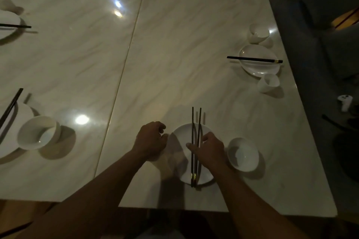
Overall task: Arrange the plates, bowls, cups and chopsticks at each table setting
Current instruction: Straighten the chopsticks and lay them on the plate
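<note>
Near the table's [174, 44] near edge the chopsticks [192, 120] lie across the plate [180, 136], long axis pointing away from the person. The right hand [210, 149] pinches them mid-length; the left hand [150, 139] curls by the plate's left rim, contents unclear

Both forearms reach forward, left hand [150, 139] curled, right hand [210, 149] pinching the chopsticks [192, 120].

Marble table [174, 54], dim light. White plate [179, 136] near the front edge; black chopsticks [192, 120] over it, tips pointing away. Right hand [210, 151] pinches the pair mid-length. Left hand [150, 139] curled at the plate's left rim, possibly gripping it. White bowl [242, 154] just right of the plate.
</note>
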